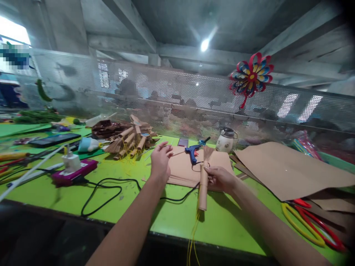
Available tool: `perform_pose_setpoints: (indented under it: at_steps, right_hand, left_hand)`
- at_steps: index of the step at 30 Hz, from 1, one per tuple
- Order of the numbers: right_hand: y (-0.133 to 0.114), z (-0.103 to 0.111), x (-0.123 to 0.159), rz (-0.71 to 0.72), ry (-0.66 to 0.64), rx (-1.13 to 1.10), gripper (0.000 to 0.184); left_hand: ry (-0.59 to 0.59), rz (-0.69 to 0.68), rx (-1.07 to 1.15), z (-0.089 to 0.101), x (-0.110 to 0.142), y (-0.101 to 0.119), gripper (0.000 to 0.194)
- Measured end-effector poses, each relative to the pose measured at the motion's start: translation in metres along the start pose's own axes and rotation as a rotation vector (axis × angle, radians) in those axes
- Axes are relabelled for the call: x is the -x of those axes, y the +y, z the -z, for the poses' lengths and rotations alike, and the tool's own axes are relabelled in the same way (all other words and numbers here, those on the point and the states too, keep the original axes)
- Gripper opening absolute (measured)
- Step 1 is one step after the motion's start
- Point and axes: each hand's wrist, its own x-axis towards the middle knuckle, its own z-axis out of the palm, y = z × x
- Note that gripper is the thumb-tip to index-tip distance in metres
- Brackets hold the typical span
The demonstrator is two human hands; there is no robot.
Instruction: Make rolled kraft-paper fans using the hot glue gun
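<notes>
My right hand [222, 178] pinches a rolled brown paper tube [203, 188] that stands nearly upright over the table. A fringed, fanned paper end rises at the tube's top, and yellow threads [191, 240] dangle from its lower end past the table's front edge. My left hand [161, 160] is raised over the left side of a stack of brown paper sheets [180, 173], fingers loosely bent and apart, with no object seen in it. Between the hands, a blue glue gun [192, 154] with a red trigger rests on the stack.
Finished paper tubes with yellow threads [130, 142] are heaped at the back left. A purple power strip [74, 171] feeds a black cord [111, 180] across the green table. Larger brown sheets [291, 166], scissors [305, 223] and a white jar [226, 140] are to the right.
</notes>
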Motion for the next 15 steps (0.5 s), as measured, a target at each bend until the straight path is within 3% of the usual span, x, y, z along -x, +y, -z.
perform_pose_setpoints:
  at_steps: [4,8,11,15]
  right_hand:
    - [-0.017,-0.038,-0.021,-0.018,-0.094,0.077,0.034]
    - [-0.032,-0.080,-0.065,-0.042,-0.147,0.140,0.031]
    - [-0.034,-0.103,-0.101,-0.069,-0.156,0.201,0.024]
    - [-0.027,-0.114,-0.132,-0.107,-0.131,0.323,0.023]
  left_hand:
    - [0.173,-0.043,0.112,0.015,-0.021,0.022,0.023]
    - [0.239,-0.054,0.093,0.026,-0.034,0.028,0.022]
    - [0.204,0.029,-0.027,0.031,-0.040,0.019,0.020]
    - [0.074,0.146,-0.270,0.033,-0.042,-0.002,0.007]
